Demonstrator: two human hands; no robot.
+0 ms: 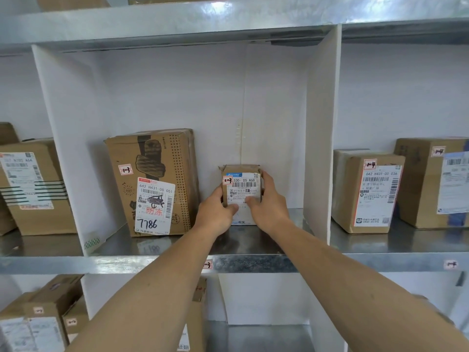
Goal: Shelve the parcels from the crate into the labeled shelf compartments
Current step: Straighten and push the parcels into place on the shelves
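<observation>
A large box (152, 184) marked 7786 stands upright at the left of the middle bay, near a patch of green tape (91, 243) low on the left divider (63, 148). A taped box (368, 191) and a brown box (431, 181) sit just beside each other in the right bay. A striped box (33, 189) stands in the left bay, with lower boxes (43, 313) beneath it.

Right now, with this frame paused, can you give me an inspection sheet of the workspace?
Surface: metal shelf, bare steel toward its front edge.
Job's things: small parcel tagged 1-3, upright, right of large box also tagged 1-3, apart from it; crate not in view.
Clutter: nothing seen.
Grippers: left hand and right hand both grip the small parcel by its sides, thumbs on its label.
Cables: nothing seen.
Surroundings: white divider; boxes tagged 1-4 in the right compartment; lower boxes beneath.
</observation>
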